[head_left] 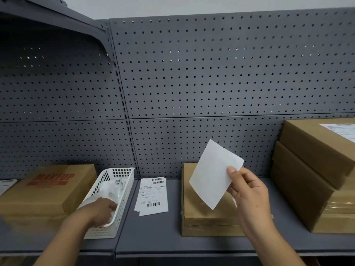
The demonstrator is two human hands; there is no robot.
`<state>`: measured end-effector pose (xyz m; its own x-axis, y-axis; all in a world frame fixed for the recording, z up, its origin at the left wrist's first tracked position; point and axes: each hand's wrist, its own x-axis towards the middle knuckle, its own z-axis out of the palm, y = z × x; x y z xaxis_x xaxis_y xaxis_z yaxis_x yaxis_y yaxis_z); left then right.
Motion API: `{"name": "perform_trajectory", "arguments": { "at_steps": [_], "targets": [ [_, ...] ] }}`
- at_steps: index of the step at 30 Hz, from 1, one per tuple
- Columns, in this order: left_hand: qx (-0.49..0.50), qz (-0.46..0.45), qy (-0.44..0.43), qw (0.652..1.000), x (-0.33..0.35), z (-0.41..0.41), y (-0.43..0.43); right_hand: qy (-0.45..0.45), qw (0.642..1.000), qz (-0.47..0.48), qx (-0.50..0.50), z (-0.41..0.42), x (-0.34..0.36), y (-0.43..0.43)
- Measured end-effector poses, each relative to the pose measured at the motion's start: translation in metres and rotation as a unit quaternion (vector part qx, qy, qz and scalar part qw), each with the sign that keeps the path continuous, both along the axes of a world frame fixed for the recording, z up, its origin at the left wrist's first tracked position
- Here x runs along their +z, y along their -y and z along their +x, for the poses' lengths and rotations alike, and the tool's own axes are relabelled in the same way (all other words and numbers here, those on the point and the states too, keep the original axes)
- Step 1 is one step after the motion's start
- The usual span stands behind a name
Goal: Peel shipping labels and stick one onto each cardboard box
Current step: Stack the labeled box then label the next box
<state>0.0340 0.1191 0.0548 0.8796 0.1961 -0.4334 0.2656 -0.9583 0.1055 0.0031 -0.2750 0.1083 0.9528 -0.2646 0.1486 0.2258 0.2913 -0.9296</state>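
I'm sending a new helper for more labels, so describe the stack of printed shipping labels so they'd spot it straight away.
On the grey shelf under the pegboard, look between the white basket and the lone flat cardboard box. The label stack lies flat on the shelf there. Unlike the blank sheet held in the right hand, its top sheet shows black barcodes and print.

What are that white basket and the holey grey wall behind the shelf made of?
White basket: likely moulded plastic, smooth, slightly glossy, with a grid of square holes. Grey wall: probably painted sheet metal, matt, with even rows of punched round holes.
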Motion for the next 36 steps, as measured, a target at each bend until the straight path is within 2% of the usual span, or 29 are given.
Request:
{"name": "perform_trajectory", "arguments": {
  "at_steps": [4, 8, 12, 14, 15, 16, 18, 19, 22, 24, 25, 30, 33, 36],
  "targets": [
    [0.009, -0.044, -0.006, 0.999, 0.011, -0.005, -0.003, 0.013, 1.0, -0.016, -0.004, 0.0, -0.002, 0.001],
    [0.008, -0.095, 0.047, 0.994, 0.033, -0.019, -0.002, 0.047, 0.997, -0.057, -0.006, -0.003, 0.004, 0.006],
    [0.013, -0.07, 0.12, 0.99, 0.062, -0.042, 0.01, 0.079, 0.992, -0.093, -0.016, -0.006, 0.008, 0.013],
    [0.01, -0.094, 0.218, 0.971, 0.076, -0.053, 0.029, 0.103, 0.989, -0.102, -0.017, -0.009, 0.009, 0.015],
    [0.023, -0.173, 0.268, 0.948, 0.083, -0.058, 0.046, 0.117, 0.987, -0.113, -0.016, -0.011, 0.01, 0.015],
    [0.051, -0.299, 0.295, 0.906, 0.087, -0.064, 0.067, 0.132, 0.983, -0.127, -0.015, -0.014, 0.011, 0.014],
    [0.095, -0.535, 0.25, 0.801, 0.094, -0.077, 0.115, 0.175, 0.974, -0.144, -0.008, -0.021, 0.013, 0.011],
    [0.105, -0.606, 0.208, 0.76, 0.096, -0.08, 0.137, 0.197, 0.969, -0.148, -0.003, -0.024, 0.013, 0.008],
    [0.139, -0.722, 0.108, 0.669, 0.088, -0.081, 0.18, 0.255, 0.947, -0.193, 0.008, -0.029, 0.01, 0.002],
    [0.171, -0.768, 0.08, 0.612, 0.085, -0.077, 0.192, 0.287, 0.927, -0.239, 0.015, -0.03, 0.006, 0.005],
    [0.178, -0.781, 0.074, 0.595, 0.084, -0.076, 0.195, 0.3, 0.917, -0.262, 0.018, -0.031, 0.004, 0.007],
    [0.175, -0.798, 0.064, 0.573, 0.081, -0.072, 0.198, 0.344, 0.86, -0.377, 0.016, -0.033, 0.001, 0.018],
    [0.173, -0.787, 0.062, 0.589, 0.08, -0.071, 0.199, 0.351, 0.838, -0.416, 0.037, -0.034, -0.003, 0.024],
    [0.172, -0.765, 0.066, 0.617, 0.078, -0.07, 0.199, 0.349, 0.834, -0.424, 0.054, -0.034, -0.01, 0.028]
  ]
}}
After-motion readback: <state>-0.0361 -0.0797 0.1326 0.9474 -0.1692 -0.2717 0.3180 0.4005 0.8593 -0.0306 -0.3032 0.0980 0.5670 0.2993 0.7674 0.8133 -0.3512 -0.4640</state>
